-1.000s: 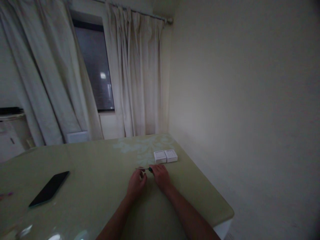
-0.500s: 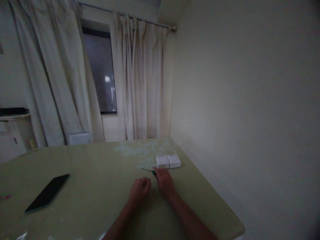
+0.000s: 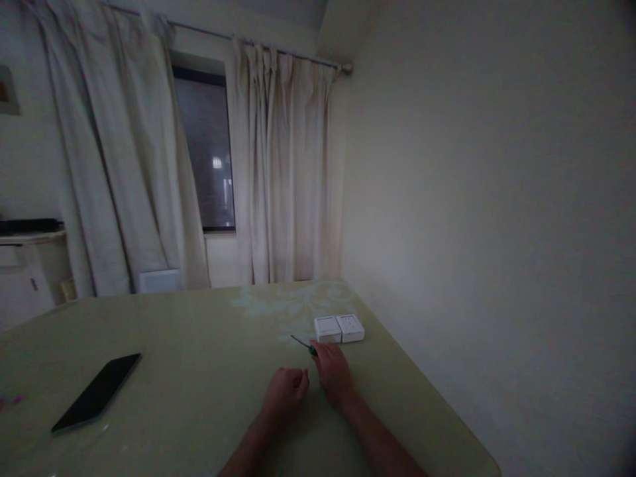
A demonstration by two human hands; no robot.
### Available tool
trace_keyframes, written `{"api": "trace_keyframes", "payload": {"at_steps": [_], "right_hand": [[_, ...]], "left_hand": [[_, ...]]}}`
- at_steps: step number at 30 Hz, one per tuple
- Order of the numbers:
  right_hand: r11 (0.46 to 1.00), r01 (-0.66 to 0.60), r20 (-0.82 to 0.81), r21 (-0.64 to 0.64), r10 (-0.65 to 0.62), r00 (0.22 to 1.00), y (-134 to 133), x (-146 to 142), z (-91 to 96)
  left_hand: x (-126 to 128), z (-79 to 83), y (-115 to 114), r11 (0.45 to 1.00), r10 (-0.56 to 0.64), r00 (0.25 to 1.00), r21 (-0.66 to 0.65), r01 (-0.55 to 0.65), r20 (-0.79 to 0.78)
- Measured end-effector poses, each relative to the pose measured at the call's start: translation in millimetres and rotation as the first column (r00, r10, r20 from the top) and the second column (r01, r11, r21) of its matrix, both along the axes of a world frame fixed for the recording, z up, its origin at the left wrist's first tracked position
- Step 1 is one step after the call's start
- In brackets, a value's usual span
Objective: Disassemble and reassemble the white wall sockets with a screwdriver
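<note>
My right hand (image 3: 334, 371) is closed around the green handle of a screwdriver (image 3: 304, 344), whose thin shaft points left and away from me. Just beyond the knuckles sit two small white boxes, a left box (image 3: 328, 330) and a right box (image 3: 350, 328), side by side on the table (image 3: 199, 377). To the left of the right hand, my left hand (image 3: 287, 392) rests low over the tabletop with its fingers curled in. What those fingers hold, if anything, is hidden.
A dark flat tablet-like slab (image 3: 99, 392) lies on the left part of the table. Small pink bits (image 3: 14, 399) show at the left edge. A wall (image 3: 472, 232) runs along the table's right side, and curtains (image 3: 293, 172) hang behind.
The screwdriver's shaft has tilted, its tip now pointing more away from me. The whole view has shifted slightly; the boxes and slab stay in place on the table.
</note>
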State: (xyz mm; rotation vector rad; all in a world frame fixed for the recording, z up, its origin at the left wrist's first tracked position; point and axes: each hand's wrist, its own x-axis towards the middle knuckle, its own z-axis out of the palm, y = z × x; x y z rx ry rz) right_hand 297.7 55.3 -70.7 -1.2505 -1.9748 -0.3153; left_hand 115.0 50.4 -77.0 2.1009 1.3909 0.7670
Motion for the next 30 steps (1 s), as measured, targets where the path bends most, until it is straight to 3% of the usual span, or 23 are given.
{"api": "trace_keyframes", "payload": {"at_steps": [12,30], "right_hand": [[1.0,0.008,-0.021,0.006,-0.008,1.0,4.9,2.6,-7.0],[0.999,0.037,0.083,0.0,-0.037,0.996,2.1,2.3,-1.1]], "left_hand": [[-4.4,-1.7,7.4,0.999,0.035,0.998,0.003,-0.036,0.054],[-5.6,-5.2,7.1,0.998,0.059,0.997,0.035,-0.061,0.05]]}}
